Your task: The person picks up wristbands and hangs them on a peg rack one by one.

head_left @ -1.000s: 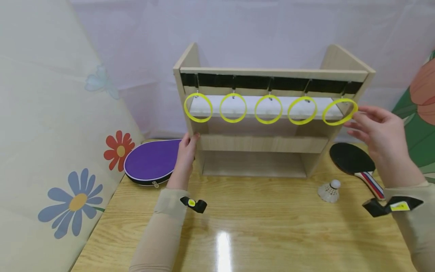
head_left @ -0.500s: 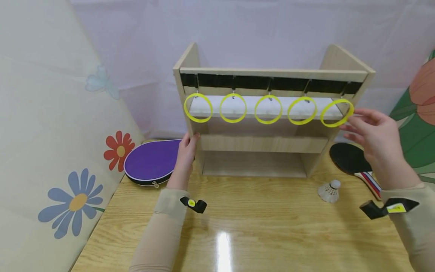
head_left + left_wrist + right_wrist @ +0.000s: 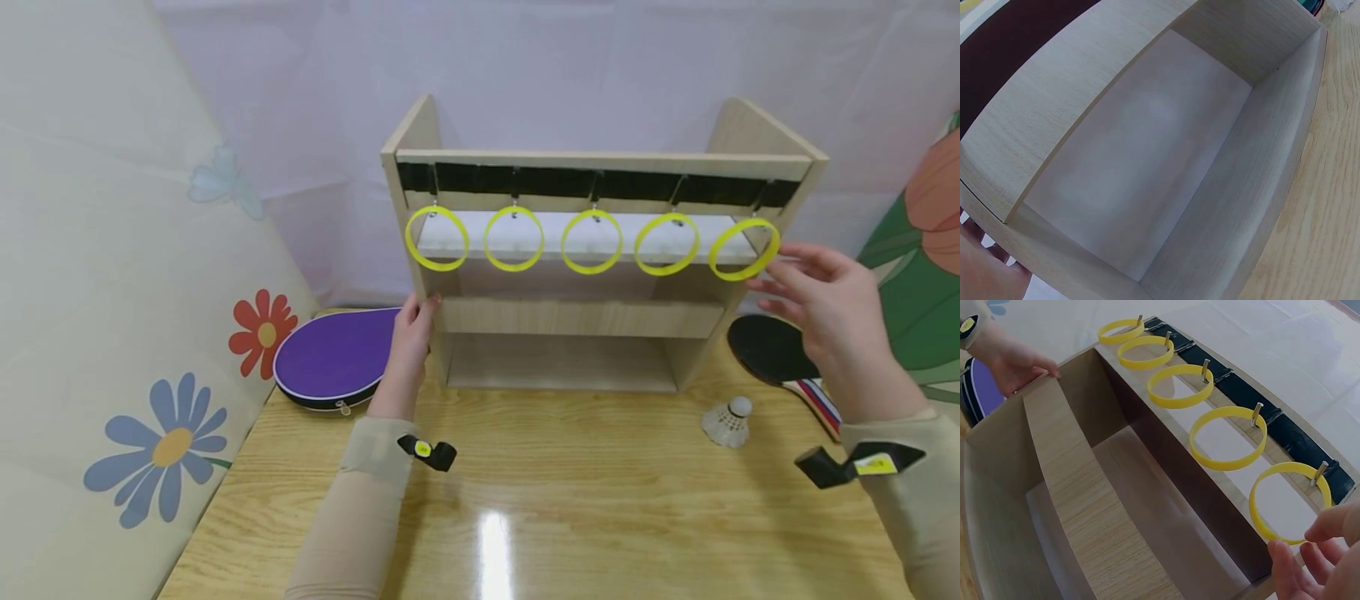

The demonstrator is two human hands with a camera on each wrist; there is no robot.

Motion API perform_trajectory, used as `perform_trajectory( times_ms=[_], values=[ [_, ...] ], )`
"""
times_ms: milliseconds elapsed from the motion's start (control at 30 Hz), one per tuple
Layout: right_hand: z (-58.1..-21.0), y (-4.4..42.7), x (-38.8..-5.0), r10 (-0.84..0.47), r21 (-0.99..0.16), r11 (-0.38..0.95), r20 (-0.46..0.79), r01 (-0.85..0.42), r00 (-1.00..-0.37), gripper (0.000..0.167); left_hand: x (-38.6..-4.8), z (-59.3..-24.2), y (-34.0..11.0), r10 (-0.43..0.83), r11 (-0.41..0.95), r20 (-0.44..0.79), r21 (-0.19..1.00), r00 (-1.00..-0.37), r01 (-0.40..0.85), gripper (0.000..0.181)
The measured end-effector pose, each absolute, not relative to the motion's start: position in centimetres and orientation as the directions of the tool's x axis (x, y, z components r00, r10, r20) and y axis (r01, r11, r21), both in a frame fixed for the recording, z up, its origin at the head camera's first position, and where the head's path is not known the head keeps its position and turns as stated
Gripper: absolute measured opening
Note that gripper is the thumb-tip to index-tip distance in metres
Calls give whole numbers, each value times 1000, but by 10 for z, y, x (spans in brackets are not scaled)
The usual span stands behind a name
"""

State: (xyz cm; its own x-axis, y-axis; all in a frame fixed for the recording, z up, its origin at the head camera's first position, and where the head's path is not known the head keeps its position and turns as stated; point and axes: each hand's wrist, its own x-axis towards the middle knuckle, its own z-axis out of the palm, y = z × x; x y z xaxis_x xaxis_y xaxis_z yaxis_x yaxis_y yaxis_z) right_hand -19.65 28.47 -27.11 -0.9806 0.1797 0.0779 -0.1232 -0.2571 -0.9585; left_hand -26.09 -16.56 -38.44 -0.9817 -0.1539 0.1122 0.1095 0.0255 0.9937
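Note:
A small light-wood shelf [image 3: 585, 318] stands upright at the back of the table. Hooks on its black-taped top strip bear several yellow rings [image 3: 467, 242] in a row. At the rightmost yellow ring [image 3: 1252, 503], my right hand [image 3: 843, 312] pinches the lower rim between thumb and index finger in the right wrist view. That ring hangs tilted, with a hook still through it. My left hand [image 3: 410, 343] grips the shelf's left side panel, thumb at the front edge. Its other fingers are partly hidden behind the panel, though some fingertips show in the left wrist view.
A purple paddle case [image 3: 337, 354] lies left of the shelf, partly behind my left hand. To the right are a white shuttlecock [image 3: 727, 423] and a black table tennis paddle [image 3: 772, 348]. A pale cloth [image 3: 570, 75] hangs behind the shelf.
Over the first half second my right hand shifted slightly left, and the rightmost ring swung left with it. Since then both have hardly moved. My left hand stays on the side panel.

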Motion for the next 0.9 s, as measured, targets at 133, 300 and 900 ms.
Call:
perform_trajectory(
  times_ms=[133, 300, 900],
  values=[
    [-275, 285, -195, 180, -959, -255, 76, -121, -981, 23, -262, -386, -166, -156, 28, 112, 994, -981, 109, 42],
    [-284, 283, -191, 162, -968, -227, 74, -110, -984, 21, -262, -388, -166, -158, 29, 108, 994, -982, 104, 40],
    [-333, 260, -181, 29, -991, -116, 66, -69, -997, 18, -251, -390, -170, -90, 75, 134, 989, -987, 127, 47]
  ],
)
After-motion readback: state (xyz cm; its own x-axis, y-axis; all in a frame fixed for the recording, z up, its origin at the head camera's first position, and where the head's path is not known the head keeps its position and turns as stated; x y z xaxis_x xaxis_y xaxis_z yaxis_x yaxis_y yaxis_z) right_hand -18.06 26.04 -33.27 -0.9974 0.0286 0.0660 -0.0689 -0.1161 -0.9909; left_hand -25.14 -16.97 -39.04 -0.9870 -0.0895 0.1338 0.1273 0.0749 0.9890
